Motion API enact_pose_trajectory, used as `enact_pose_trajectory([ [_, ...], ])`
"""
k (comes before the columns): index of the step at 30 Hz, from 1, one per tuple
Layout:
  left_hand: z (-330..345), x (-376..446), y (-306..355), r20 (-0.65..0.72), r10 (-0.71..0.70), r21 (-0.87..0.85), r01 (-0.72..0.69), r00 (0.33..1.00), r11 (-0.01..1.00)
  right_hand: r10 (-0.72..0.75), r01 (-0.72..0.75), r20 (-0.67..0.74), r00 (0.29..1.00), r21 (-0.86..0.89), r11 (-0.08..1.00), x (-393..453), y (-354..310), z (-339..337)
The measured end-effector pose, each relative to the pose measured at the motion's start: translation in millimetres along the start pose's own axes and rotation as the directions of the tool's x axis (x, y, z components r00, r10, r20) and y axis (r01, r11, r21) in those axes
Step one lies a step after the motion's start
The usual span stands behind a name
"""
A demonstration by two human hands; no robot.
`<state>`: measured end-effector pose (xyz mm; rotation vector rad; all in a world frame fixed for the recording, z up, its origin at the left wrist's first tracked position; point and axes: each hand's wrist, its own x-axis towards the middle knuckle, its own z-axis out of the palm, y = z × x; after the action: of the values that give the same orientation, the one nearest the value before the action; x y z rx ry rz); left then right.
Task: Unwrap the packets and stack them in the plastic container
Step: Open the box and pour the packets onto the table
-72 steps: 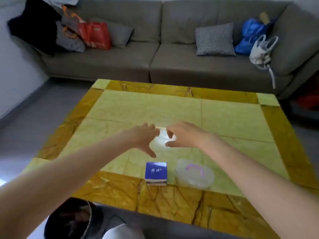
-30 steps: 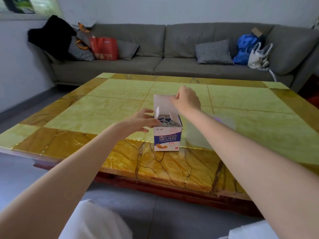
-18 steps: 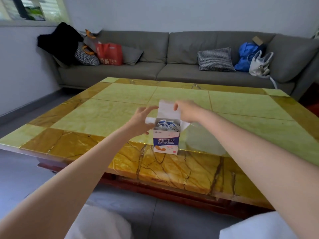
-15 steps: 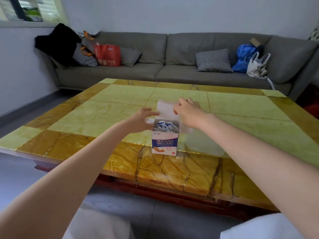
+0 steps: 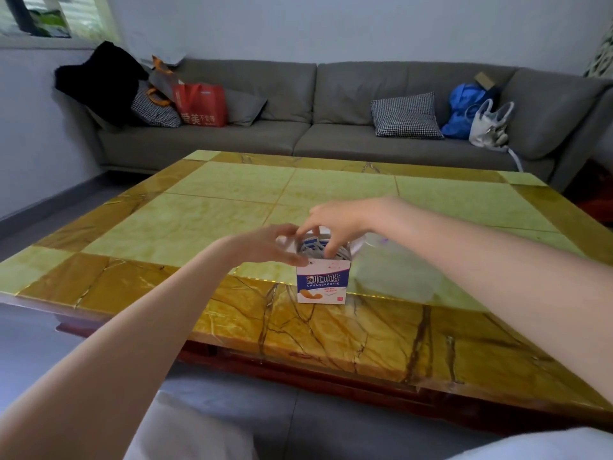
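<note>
Now, near edge of bench (image 5: 331,340): small blue-and-white box (image 5: 322,280) standing upright, top flaps open, packets (image 5: 311,244) crammed on end inside. Left hand (image 5: 265,247) curled round box's upper left corner, thumb on front face, steadying it. Right hand (image 5: 335,224) dipped into open top, fingertips (image 5: 328,250) down among packets, apparently pinching one (grip itself hidden by the knuckles, cannot tell for sure). Step in hand, by judgement: drawing first packet out. Best done by keeping left grip low and firm so box stays put, pinching a single packet by its top edge, lifting straight up to avoid dragging neighbours or tipping box toward bench edge. Just right of box, behind right forearm: faint clear shape, probably plastic container (image 5: 381,247) (mostly hidden, purple bit showing). Nothing stacked there as far as visible. Far back: grey sofa (image 5: 298,127) with bags and cushions.
</note>
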<state>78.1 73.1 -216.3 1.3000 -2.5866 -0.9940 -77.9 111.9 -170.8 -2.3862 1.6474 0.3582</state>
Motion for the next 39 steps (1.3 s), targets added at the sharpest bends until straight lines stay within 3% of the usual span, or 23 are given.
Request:
enact_pose_trajectory([
  [4,-0.8,3.5,-4.7,-0.027,0.013,0.015,-0.013,1.0,1.0,0.036,-0.038,0.118,0.992,0.012,0.999,4.9,-3.3,-7.2],
  [9,2.2,6.2,-8.9,-0.06,0.031,-0.057,-0.035,0.998,0.998,0.018,0.021,0.247,0.969,-0.154,0.988,15.8,-12.7,-3.9],
  [12,6.9,5.7,-13.2,-0.056,0.04,-0.101,-0.046,0.998,0.994,0.05,-0.011,0.258,0.965,-0.15,0.989,26.8,-15.7,9.6],
  [15,12.8,5.3,-17.9,-0.074,0.04,-0.155,-0.051,0.996,0.987,0.081,-0.074,0.131,0.988,-0.052,0.996,32.0,-16.8,23.9],
  [21,3.8,6.5,-18.4,-0.198,0.036,-0.027,-0.042,0.98,0.999,0.096,-0.073,-0.186,0.978,0.13,0.989,23.7,-6.2,17.3],
  [26,-11.7,3.0,-23.3,-0.331,-0.039,0.041,0.056,0.943,0.998,0.228,-0.084,-0.416,0.88,0.338,0.937,12.7,6.7,-10.4],
  [31,-29.3,3.6,-26.3,-0.425,-0.094,0.044,0.124,0.9,0.991,0.508,-0.138,-0.607,0.611,0.55,0.824,10.0,23.0,-6.1],
  [33,-36.9,3.3,-33.0,-0.482,-0.121,0.095,0.189,0.868,0.977,0.615,-0.148,-0.591,0.522,0.647,0.748,8.0,24.8,0.3],
  [35,-42.0,1.7,-39.3,-0.543,-0.16,0.105,0.255,0.824,0.961,0.716,-0.183,-0.501,0.485,0.743,0.644,10.8,21.9,14.5],
  [39,-43.3,-0.5,-47.5,-0.619,-0.159,0.131,0.3,0.769,0.945,0.781,-0.24,-0.28,0.559,0.846,0.475,31.8,4.1,60.9],
])
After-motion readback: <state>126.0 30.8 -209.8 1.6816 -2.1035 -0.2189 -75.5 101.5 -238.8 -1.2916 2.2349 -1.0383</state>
